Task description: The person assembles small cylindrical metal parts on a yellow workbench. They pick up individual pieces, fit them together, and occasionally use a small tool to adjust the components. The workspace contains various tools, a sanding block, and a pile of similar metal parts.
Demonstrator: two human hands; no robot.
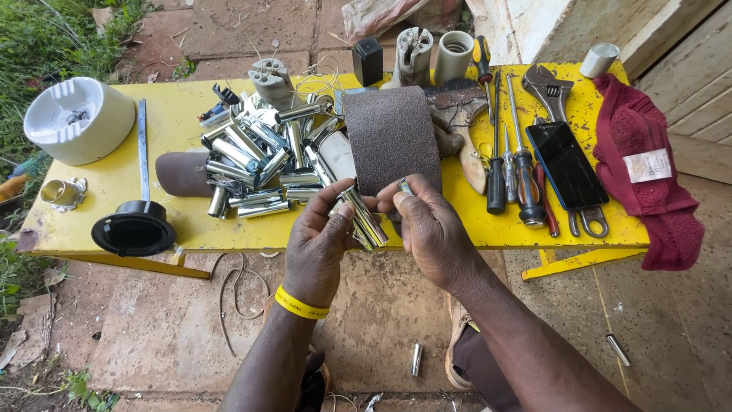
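At the far left of your yellow table (114, 179) sits a white round housing (78, 119); something small and dark lies inside it, too small to make out. Below it a brass fitting (62, 192) rests near the table edge, and a black round cap (133, 232) stands beside a grey metal rod (142, 149) that runs away from you. Next comes a heap of shiny metal tubes (255, 164), lying every which way, with a brown sanding belt (183, 173) partly hidden beneath them.

Your left hand (320, 244), with a yellow wristband (300, 304), holds a metal tube (364, 217) between thumb and curled fingers, just over the near edge of the table. The tube's long axis slants from upper left down to lower right; its upper end is hidden by your thumb. Your right hand (431, 229) pinches a small object (404, 185) at the fingertips, too small to identify, just beside the tube. Behind both hands stands a wide roll of sandpaper (390, 137).

Further right lie screwdrivers (512, 172), a dark phone (566, 164), an adjustable wrench (547, 88) and a red cloth (648, 172) hanging over the table's end.
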